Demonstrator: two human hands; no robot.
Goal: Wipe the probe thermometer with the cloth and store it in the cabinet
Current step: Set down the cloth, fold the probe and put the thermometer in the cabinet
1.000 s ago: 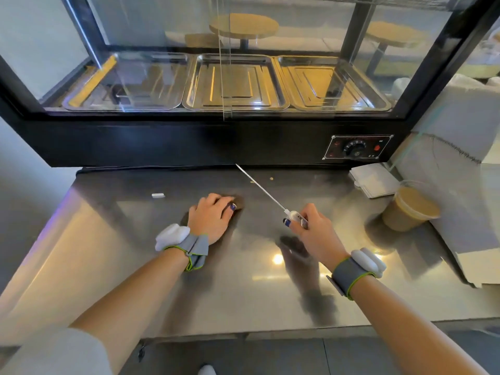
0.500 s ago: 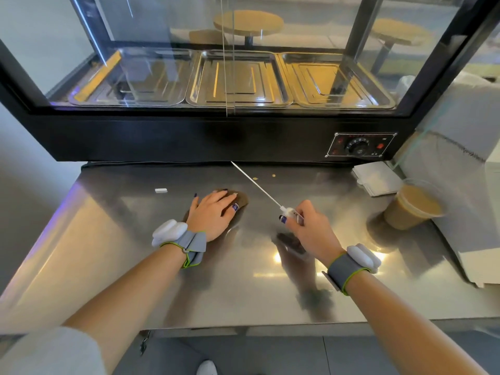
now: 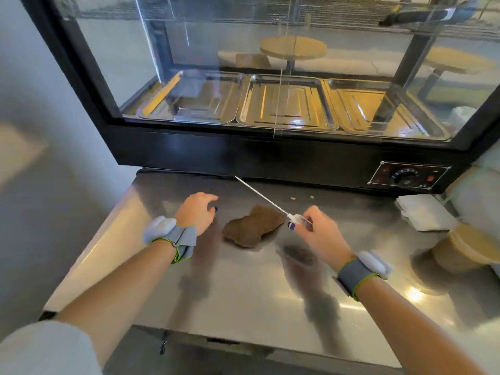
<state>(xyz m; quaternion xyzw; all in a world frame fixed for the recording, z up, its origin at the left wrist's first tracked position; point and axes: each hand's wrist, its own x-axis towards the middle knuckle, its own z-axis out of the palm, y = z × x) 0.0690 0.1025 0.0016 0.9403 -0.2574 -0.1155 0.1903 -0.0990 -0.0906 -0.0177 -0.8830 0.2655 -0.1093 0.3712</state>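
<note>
The probe thermometer (image 3: 261,196) has a thin metal probe and a small white head. My right hand (image 3: 319,230) grips the head, and the probe points up and to the left, toward the cabinet base. A brown cloth (image 3: 253,226) lies flat on the steel table (image 3: 243,293), between my hands and under the thermometer's head. My left hand (image 3: 197,212) hovers just left of the cloth with its fingers loosely curled, holding nothing. The glass display cabinet (image 3: 284,147) stands at the back of the table.
Three steel trays (image 3: 286,104) sit inside the cabinet behind glass. A control panel with a dial (image 3: 407,175) is at its lower right. A stack of white napkins (image 3: 424,215) and a lidded paper cup (image 3: 465,247) stand at the table's right, beside white bags.
My left hand has lifted off the cloth and moved left, leaving the cloth uncovered on the table. My right hand still holds the thermometer. The view has tilted up toward the cabinet.
</note>
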